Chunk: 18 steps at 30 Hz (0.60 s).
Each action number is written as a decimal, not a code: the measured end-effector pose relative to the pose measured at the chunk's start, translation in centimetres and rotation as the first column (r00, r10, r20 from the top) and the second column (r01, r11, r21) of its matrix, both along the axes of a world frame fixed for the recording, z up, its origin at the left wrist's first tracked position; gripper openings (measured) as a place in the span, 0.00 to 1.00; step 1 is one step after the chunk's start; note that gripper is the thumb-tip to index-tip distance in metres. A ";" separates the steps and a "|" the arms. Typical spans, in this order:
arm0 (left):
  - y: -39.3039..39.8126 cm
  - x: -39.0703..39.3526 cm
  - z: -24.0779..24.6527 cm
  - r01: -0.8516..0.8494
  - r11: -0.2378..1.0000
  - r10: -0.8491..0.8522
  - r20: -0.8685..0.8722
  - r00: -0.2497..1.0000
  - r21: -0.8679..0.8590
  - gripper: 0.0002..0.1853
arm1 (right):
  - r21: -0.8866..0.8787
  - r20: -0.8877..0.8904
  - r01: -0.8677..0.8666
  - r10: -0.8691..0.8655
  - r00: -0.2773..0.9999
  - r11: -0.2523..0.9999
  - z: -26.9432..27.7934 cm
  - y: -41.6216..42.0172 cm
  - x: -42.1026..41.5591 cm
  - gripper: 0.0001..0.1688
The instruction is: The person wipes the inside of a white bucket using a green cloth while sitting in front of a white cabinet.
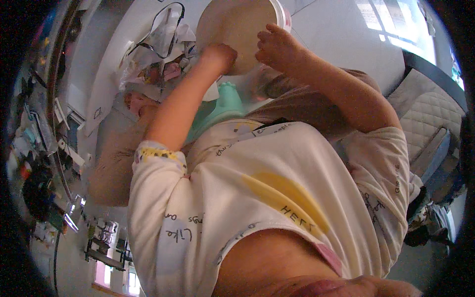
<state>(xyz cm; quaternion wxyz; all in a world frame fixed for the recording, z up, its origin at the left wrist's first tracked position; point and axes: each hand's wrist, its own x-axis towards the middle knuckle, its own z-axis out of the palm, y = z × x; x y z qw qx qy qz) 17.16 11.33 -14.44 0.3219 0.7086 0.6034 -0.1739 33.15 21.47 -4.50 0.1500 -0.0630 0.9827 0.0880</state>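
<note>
A round tan tub (pixel 237 33) with a ridged white rim is before me at the top of the view. My left hand (pixel 220 59) is curled against its near left part; the fingertips are hidden, so I cannot tell whether it grips anything. My right hand (pixel 276 48) is beside the rim on the right, with its fingers bent and slightly apart and nothing visible between them. Below the tub, between my legs, is a teal plastic object (pixel 228 100), partly hidden by my left forearm. A pale sheet-like piece (pixel 212 92) is next to it.
A clear plastic bag (pixel 130 74) and crumpled scraps (pixel 172 70) lie left of the tub on a pale surface. A black strap or cord (pixel 182 15) loops above them. At the right stands a quilted grey padded seat (pixel 426 107). Cluttered items line the far left.
</note>
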 end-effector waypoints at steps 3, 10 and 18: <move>-2.4 -3.2 5.4 -0.119 0.986 0.132 -0.103 0.986 0.116 0.12 | 0.120 0.109 0.058 -0.071 0.992 0.991 0.2 0.8 -0.8 0.05; -10.0 -5.8 0.1 -0.845 0.529 0.723 0.481 0.495 0.074 0.13 | 0.146 -0.115 0.072 -0.055 0.992 0.987 -1.4 1.9 0.2 0.06; -9.6 -3.1 1.5 -0.575 -0.082 0.662 0.387 -0.642 -0.814 0.16 | 0.111 -0.372 0.088 -0.040 0.927 0.990 -0.7 0.0 0.9 0.02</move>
